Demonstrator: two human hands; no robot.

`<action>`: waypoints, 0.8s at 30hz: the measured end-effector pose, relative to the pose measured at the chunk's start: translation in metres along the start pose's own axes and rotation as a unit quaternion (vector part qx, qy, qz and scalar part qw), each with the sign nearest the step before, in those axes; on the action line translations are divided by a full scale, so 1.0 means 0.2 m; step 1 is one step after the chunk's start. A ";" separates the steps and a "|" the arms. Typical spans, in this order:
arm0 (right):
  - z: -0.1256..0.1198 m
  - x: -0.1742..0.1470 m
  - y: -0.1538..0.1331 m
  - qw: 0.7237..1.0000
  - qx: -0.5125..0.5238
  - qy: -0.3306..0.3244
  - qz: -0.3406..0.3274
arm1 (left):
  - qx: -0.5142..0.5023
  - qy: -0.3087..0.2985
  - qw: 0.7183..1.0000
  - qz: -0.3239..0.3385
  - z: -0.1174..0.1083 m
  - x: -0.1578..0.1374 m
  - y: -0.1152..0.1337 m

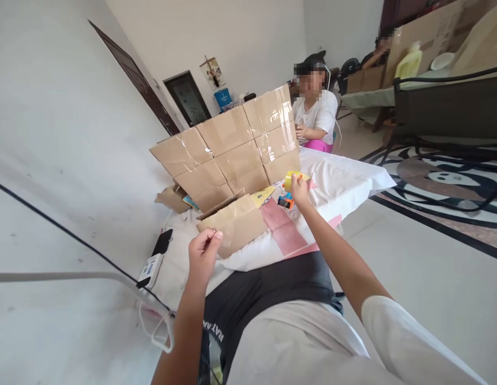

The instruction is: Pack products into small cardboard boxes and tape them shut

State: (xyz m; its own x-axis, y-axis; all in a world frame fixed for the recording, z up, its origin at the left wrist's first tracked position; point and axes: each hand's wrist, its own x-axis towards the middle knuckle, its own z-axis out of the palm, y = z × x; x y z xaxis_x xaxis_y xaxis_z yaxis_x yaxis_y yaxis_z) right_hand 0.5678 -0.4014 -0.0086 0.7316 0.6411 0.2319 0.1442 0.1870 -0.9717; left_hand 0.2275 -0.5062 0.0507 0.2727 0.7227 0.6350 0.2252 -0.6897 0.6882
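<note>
My right hand (300, 190) is closed around a yellow roll of tape (288, 182) above the table. Just below it is a small blue, orange and black object (286, 201), whose kind I cannot make out. My left hand (204, 248) has thumb and finger pinched together at the lower left corner of a low cardboard piece (240, 224); whatever is between the fingertips is too small to tell. Behind that piece rises a tall cardboard panel (236, 152), divided into rectangles and covered with shiny clear tape.
The table has a white cloth (332, 171) and a pink patch (282, 227). A black phone-like object (162, 241) and a white device (150, 271) lie at its left edge by the wall. Another person (316, 117) sits beyond the panel; a second person (374, 56) is farther back.
</note>
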 end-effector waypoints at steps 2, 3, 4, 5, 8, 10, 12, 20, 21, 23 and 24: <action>0.05 0.04 0.05 0.997 -0.053 0.004 0.053 | -0.003 0.005 1.000 -0.010 0.02 0.01 -0.02; 0.05 0.05 0.07 0.995 -0.069 0.012 0.073 | -0.006 0.008 1.000 -0.017 0.02 0.01 -0.04; 0.05 0.05 0.07 0.992 -0.086 0.024 0.089 | -0.008 0.011 1.000 -0.026 0.03 0.01 -0.05; 0.04 0.03 0.07 0.989 -0.101 0.042 0.096 | -0.011 0.016 0.999 -0.037 0.04 0.00 -0.06; 0.01 -0.16 0.01 0.996 -0.079 0.040 0.012 | 0.011 0.032 0.998 -0.057 0.10 -0.03 -0.09; 0.00 -0.38 -0.05 0.989 -0.013 -0.101 -0.112 | 0.058 0.037 0.996 -0.051 0.18 -0.07 -0.11; -0.01 -0.59 -0.14 0.936 0.003 -0.284 -0.209 | 0.095 0.040 0.994 -0.038 0.27 -0.13 -0.13; -0.14 -0.78 -0.50 0.902 -0.013 -0.235 -0.363 | 0.241 0.095 0.959 -0.118 0.27 -0.25 -0.28; -0.16 -0.74 -0.54 0.906 -0.003 -0.213 -0.367 | 0.281 0.114 0.947 -0.107 0.23 -0.21 -0.29; -0.18 -0.66 -0.62 0.901 0.006 -0.221 -0.373 | 0.352 0.146 0.924 -0.041 0.18 -0.11 -0.29; -0.18 -0.61 -0.66 0.893 0.007 -0.249 -0.376 | 0.382 0.150 0.912 -0.003 0.17 -0.05 -0.28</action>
State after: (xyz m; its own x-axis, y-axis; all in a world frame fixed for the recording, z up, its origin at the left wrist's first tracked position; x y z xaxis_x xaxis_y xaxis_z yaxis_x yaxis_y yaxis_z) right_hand 0.4829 -0.5311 0.0888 0.0442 0.5811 0.8126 0.4585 0.7109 -0.5333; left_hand 0.2431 -0.4769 -0.0058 0.0272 0.6278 0.7779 0.8435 -0.4321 0.3192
